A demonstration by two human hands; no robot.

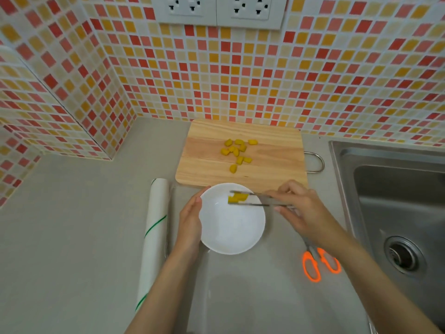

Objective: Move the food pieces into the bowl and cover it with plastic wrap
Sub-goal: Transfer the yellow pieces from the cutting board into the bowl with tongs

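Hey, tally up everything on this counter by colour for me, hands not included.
Yellow food pieces, one in the tongs: 12
White round bowl and plastic wrap roll: 2
Orange-handled scissors: 1
Metal tongs: 1
Wooden cutting board: 1
Total: 17

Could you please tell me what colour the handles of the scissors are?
Bright orange: the scissors lie on the counter right of the bowl, clearest in the head view.
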